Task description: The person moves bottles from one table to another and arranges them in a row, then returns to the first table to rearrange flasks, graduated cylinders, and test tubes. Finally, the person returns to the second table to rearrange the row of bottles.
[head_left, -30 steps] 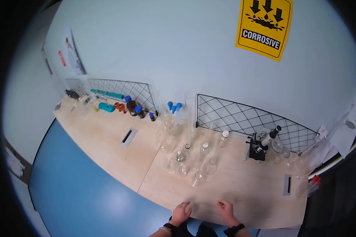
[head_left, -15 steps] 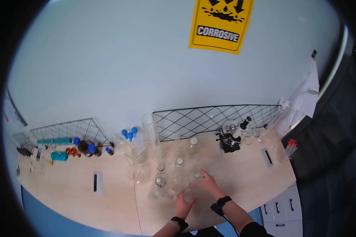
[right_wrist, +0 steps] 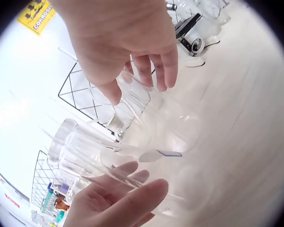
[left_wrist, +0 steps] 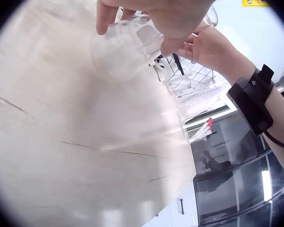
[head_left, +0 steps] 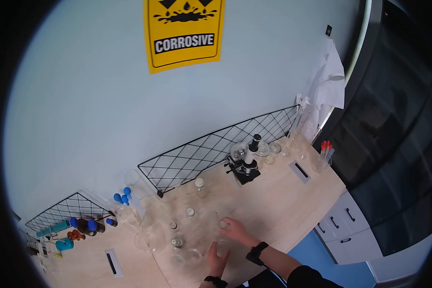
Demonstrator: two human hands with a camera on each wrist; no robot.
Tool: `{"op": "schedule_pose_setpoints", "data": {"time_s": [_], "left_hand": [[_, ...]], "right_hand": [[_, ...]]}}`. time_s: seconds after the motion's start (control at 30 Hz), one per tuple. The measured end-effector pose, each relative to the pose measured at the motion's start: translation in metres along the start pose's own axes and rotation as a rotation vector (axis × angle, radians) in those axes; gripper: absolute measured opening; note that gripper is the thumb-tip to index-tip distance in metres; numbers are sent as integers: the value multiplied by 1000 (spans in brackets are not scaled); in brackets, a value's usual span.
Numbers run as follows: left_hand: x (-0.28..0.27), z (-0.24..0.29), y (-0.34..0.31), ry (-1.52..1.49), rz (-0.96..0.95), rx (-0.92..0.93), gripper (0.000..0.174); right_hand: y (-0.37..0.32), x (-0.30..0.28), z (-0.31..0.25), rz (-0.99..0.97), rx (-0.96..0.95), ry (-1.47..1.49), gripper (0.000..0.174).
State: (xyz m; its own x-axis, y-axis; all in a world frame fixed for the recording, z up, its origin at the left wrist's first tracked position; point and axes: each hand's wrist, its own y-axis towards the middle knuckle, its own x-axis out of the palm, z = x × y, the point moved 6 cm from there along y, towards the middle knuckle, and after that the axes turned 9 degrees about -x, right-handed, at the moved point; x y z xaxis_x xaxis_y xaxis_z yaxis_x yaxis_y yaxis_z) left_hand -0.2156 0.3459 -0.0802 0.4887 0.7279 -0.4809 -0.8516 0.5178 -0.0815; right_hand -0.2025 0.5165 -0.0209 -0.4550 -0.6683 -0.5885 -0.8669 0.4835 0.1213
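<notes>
In the head view, my left hand (head_left: 217,260) and right hand (head_left: 236,232) are side by side over the wooden table (head_left: 269,218). Thumb and fingers of the left hand (left_wrist: 156,16) curve round a clear glass beaker (left_wrist: 125,49), which the right wrist view shows tilted. The right hand (right_wrist: 116,40) has its thumb and fingers about the upper part of a clear glass flask (right_wrist: 182,135). Reflections blur the glass edges, and the exact finger contact is partly hidden.
Glassware, including a white-capped bottle (head_left: 200,186), stands left of and behind the hands. A microscope (head_left: 247,165) is near the wire rack (head_left: 201,149). Blue-capped brown bottles (head_left: 84,225) are at far left; red-tipped items (head_left: 326,145) stand at the right edge.
The head view has swung right. Both hands have moved from the table's front edge forward to the glassware and now hold glass pieces.
</notes>
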Motion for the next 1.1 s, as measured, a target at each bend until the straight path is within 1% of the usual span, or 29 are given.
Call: {"op": "schedule_pose_setpoints", "data": {"time_s": [0.07, 0.13, 0.17, 0.27, 0.33, 0.37, 0.47, 0.57, 0.63, 0.67, 0.73, 0.83, 0.87, 0.93, 1.1], "left_hand": [[7, 6, -2, -11, -27, -11, 69], [17, 15, 0, -10, -68, -45, 70], [23, 24, 3, 8, -61, -14, 70], [48, 50, 8, 64, -42, 66, 70], [69, 74, 17, 107, -23, 110, 69], [83, 82, 22, 71, -38, 85, 68], [126, 116, 47, 2, -55, 36, 66], [167, 158, 75, 3, -54, 29, 63], [199, 181, 98, -46, -48, 20, 61], [213, 193, 109, -64, -50, 15, 61], [236, 216, 130, -98, -53, 4, 60], [276, 217, 159, -140, -19, -25, 59], [286, 221, 167, -128, -9, -8, 59], [301, 226, 181, -100, 8, 29, 59], [328, 220, 207, -57, 12, -47, 61]], "right_hand": [[-11, -21, 8, 83, 1, 49, 47], [-21, -39, 28, 159, 44, 130, 44], [-24, -51, 40, 196, 64, 169, 42], [-29, -106, 50, 229, 41, 198, 38], [-25, -145, 62, 200, 115, 195, 36], [-24, -163, 72, 182, 150, 194, 35], [-9, -218, 111, 228, 95, 111, 33], [11, -276, 126, 247, 67, 177, 33], [25, -302, 153, 245, 29, 137, 34], [33, -312, 167, 239, 10, 117, 34], [48, -328, 192, 215, 30, 108, 37], [67, -345, 222, 186, 36, 114, 40], [73, -348, 232, 179, 33, 120, 40], [84, -350, 253, 189, 11, 138, 40], [100, -354, 277, 224, 23, 192, 40]]}}
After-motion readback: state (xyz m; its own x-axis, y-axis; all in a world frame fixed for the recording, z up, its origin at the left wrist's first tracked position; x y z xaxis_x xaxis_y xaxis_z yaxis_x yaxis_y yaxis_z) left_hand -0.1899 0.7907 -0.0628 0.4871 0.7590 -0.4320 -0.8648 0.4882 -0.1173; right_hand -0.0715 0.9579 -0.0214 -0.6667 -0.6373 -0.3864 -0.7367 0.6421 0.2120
